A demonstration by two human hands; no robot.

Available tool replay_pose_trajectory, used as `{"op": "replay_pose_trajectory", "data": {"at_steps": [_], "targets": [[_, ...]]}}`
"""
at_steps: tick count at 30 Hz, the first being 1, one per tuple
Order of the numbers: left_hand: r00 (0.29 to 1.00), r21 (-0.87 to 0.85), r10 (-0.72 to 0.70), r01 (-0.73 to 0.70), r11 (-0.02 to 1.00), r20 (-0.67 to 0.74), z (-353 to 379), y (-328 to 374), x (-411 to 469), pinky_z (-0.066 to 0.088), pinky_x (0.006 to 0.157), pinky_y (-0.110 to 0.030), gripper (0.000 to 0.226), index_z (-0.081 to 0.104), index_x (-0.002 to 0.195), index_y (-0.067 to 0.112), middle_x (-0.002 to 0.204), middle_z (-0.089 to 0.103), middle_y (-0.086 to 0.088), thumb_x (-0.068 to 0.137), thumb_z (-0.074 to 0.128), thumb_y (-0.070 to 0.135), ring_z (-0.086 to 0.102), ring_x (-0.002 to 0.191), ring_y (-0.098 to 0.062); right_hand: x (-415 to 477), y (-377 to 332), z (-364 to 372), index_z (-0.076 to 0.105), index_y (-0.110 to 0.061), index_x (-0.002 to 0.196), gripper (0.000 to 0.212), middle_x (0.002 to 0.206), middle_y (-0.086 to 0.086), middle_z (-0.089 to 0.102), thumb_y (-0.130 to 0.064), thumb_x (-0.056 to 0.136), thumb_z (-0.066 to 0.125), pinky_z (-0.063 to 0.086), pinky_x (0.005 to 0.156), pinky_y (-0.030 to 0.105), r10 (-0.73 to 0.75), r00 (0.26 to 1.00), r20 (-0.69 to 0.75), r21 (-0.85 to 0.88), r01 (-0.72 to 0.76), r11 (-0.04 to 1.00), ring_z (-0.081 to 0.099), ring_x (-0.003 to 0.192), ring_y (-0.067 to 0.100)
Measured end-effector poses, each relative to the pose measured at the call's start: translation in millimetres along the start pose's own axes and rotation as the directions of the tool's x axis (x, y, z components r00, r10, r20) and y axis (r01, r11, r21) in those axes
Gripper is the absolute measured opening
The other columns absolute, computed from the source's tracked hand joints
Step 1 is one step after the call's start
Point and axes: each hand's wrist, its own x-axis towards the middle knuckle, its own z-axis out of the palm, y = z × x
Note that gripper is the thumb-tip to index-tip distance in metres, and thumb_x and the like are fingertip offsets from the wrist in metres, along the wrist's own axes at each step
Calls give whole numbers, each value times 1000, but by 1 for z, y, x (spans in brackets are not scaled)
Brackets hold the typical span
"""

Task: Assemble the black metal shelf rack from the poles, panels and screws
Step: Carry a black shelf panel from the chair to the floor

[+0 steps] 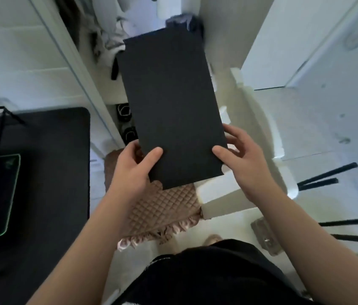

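Black rectangular metal shelf panel (171, 111), mid-frame: my left hand (134, 170) and right hand (246, 164) pinch its near corners; held only there, its far end could tip and slip.

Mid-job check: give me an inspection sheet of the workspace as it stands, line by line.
Surface: pale floor.
Job's things: black panel held up off the floor; black poles lying on the floor at right; no screws seen.
Clutter: brown quilted cushion below the panel.
Grippers: left hand and right hand each grip a near corner of the panel, thumbs on top.
Cables: nothing seen.
Surroundings: black desk mat at left; hanging clothes behind.
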Motion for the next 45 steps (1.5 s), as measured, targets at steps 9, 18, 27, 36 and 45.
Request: {"op": "replay_pose_trajectory", "data": {"at_steps": [9, 18, 27, 36, 45], "targets": [[918, 108, 181, -232, 967, 353, 127, 53, 12, 52, 74, -11, 32, 59, 112, 32, 110, 69, 12, 87, 76, 23, 66, 97, 2, -62, -21, -118, 60, -38, 134, 52, 126, -8, 68, -30, 85, 74, 57, 90, 36, -69, 943, -326, 75, 99, 992, 69, 113, 17], [804, 116, 90, -194, 974, 588, 297, 42, -27, 51, 60, -13, 41, 64, 105, 27, 97, 73, 12, 69, 77, 41, 70, 85, -5, -140, 31, -249, 62, -37, 133, 49, 131, -5, 67, -36, 86, 72, 61, 83, 39, 50, 829, -557, 216, 87, 972, 69, 115, 22], [863, 243, -120, -4, 970, 492, 457, -33, -54, 55, 59, -22, 45, 64, 106, 21, 96, 73, 5, 69, 80, 40, 72, 82, -12, -158, 108, -406, 65, -38, 129, 48, 122, -2, 70, -41, 81, 73, 60, 81, 36, 239, 839, -488, 316, -85, 945, 71, 108, 22], [872, 291, -454, 393, 872, 181, 511, -150, -49, 57, 62, -23, 30, 67, 101, 13, 87, 77, 3, 85, 78, 35, 74, 80, -13, -109, 202, -483, 56, -28, 138, 40, 111, -6, 73, -31, 99, 63, 58, 79, 26, 550, 804, -228, 147, -530, 835, 72, 97, 8], [719, 270, -695, 672, 690, -15, 498, -376, 22, 59, 66, -27, 24, 72, 90, 18, 82, 77, 8, 87, 74, 42, 74, 75, -9, -11, 397, -458, 64, -26, 112, 15, 92, -11, 73, -25, 97, 65, 56, 83, 28, 722, 684, -104, -104, -730, 676, 71, 88, 11]]}}
